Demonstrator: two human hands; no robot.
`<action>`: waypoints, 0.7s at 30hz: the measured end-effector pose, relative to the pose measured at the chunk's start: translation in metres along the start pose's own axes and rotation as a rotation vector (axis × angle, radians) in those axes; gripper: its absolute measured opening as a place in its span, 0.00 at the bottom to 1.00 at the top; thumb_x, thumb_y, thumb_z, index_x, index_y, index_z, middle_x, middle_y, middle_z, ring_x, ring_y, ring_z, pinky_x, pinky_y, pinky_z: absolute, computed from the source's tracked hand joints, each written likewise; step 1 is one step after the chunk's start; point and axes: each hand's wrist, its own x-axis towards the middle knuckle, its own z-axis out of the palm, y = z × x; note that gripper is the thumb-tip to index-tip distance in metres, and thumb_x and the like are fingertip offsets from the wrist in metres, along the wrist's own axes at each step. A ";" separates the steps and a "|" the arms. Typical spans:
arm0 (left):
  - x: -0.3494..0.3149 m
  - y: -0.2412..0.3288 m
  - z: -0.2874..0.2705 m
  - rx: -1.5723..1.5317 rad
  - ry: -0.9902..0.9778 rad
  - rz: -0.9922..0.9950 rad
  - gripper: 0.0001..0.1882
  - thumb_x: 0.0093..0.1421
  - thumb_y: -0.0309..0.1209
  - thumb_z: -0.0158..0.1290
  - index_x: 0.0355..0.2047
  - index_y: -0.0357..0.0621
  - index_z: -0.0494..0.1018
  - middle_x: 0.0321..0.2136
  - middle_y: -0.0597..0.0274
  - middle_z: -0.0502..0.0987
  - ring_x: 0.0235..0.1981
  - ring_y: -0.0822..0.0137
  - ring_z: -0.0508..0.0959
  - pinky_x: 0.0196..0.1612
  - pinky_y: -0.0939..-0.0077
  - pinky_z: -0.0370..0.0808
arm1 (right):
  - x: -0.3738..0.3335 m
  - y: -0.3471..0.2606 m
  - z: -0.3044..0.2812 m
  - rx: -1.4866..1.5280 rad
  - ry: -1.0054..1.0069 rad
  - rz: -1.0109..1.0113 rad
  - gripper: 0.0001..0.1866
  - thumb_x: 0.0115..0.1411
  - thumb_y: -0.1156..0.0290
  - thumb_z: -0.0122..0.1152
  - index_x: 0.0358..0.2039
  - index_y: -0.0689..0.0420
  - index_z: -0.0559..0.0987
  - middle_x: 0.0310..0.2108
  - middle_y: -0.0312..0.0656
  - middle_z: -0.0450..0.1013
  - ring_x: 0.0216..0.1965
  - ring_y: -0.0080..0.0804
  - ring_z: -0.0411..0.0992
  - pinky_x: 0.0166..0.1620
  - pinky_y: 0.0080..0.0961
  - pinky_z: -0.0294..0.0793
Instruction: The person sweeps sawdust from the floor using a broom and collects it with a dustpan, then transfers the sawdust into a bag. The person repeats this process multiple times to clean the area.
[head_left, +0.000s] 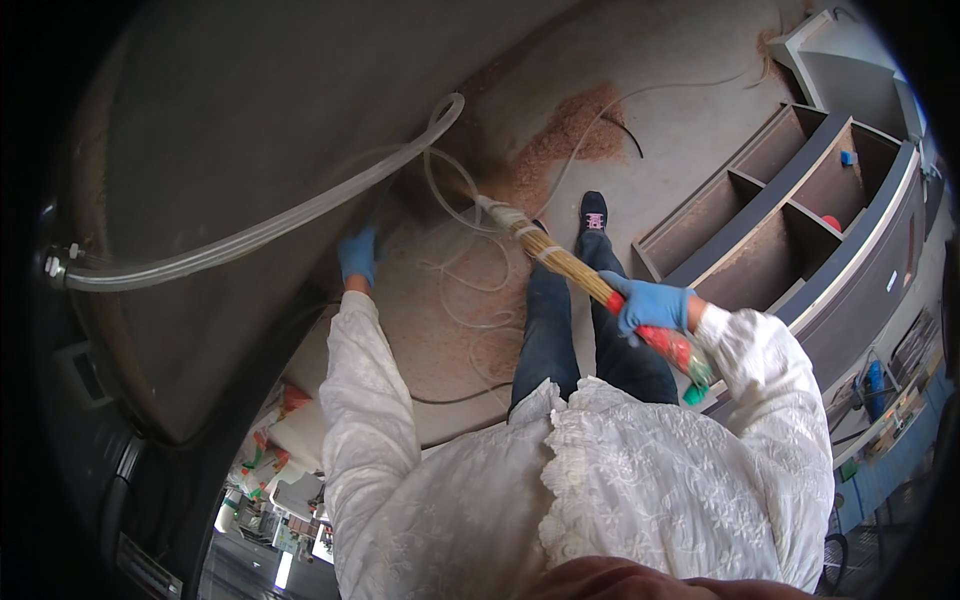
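My right hand (655, 304), in a blue glove, is wrapped round the red-covered handle part of a straw broom (562, 258). The broom slants up and left from my hand. White bands bind its straw, and its far end is blurred against the floor near a pile of reddish-brown shavings (585, 125). A green tip (697, 394) shows at its near end. My left hand (357, 256), also gloved in blue, is beside the edge of a large dark grey panel (250, 120). Its fingers are smeared, so their grip is unclear.
A clear hose (290, 212) arches from the panel's left side, and loops of thin clear tubing (490, 285) hang near the broom. A curved grey cabinet (745, 225) with open compartments lies on the right. Reddish dust covers parts of the concrete floor (670, 140) around my shoes.
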 end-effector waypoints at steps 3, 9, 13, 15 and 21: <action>-0.007 -0.017 -0.013 -0.084 0.015 -0.160 0.15 0.57 0.36 0.60 0.35 0.33 0.81 0.25 0.63 0.78 0.20 0.69 0.73 0.22 0.69 0.68 | -0.048 0.014 0.007 -0.179 0.190 -0.043 0.53 0.47 0.79 0.59 0.74 0.53 0.48 0.33 0.57 0.77 0.29 0.44 0.80 0.35 0.34 0.79; -0.011 -0.029 -0.030 -0.184 0.020 -0.393 0.13 0.58 0.35 0.60 0.36 0.37 0.79 0.29 0.58 0.78 0.24 0.64 0.76 0.25 0.65 0.76 | -0.072 0.055 0.025 -0.400 0.604 -0.035 0.52 0.48 0.76 0.58 0.74 0.53 0.48 0.40 0.68 0.76 0.45 0.67 0.75 0.52 0.42 0.74; -0.008 -0.021 -0.022 -0.325 0.043 -0.445 0.12 0.59 0.35 0.59 0.34 0.38 0.79 0.29 0.57 0.78 0.24 0.64 0.76 0.25 0.66 0.77 | -0.047 0.061 0.016 -0.344 0.782 -0.057 0.51 0.49 0.76 0.58 0.73 0.55 0.47 0.41 0.72 0.74 0.46 0.70 0.74 0.51 0.45 0.74; -0.008 -0.016 -0.020 -0.313 0.024 -0.452 0.12 0.59 0.35 0.59 0.36 0.37 0.78 0.32 0.55 0.78 0.27 0.62 0.76 0.27 0.64 0.79 | -0.021 0.052 0.004 -0.369 0.879 -0.095 0.49 0.50 0.75 0.57 0.72 0.56 0.47 0.40 0.73 0.74 0.46 0.71 0.73 0.51 0.48 0.73; -0.019 -0.009 -0.020 -0.332 0.051 -0.466 0.17 0.59 0.33 0.59 0.44 0.34 0.76 0.37 0.51 0.78 0.32 0.59 0.78 0.32 0.61 0.81 | 0.092 -0.009 -0.040 -0.406 0.926 -0.042 0.44 0.55 0.69 0.57 0.70 0.61 0.49 0.48 0.68 0.74 0.50 0.64 0.74 0.54 0.49 0.72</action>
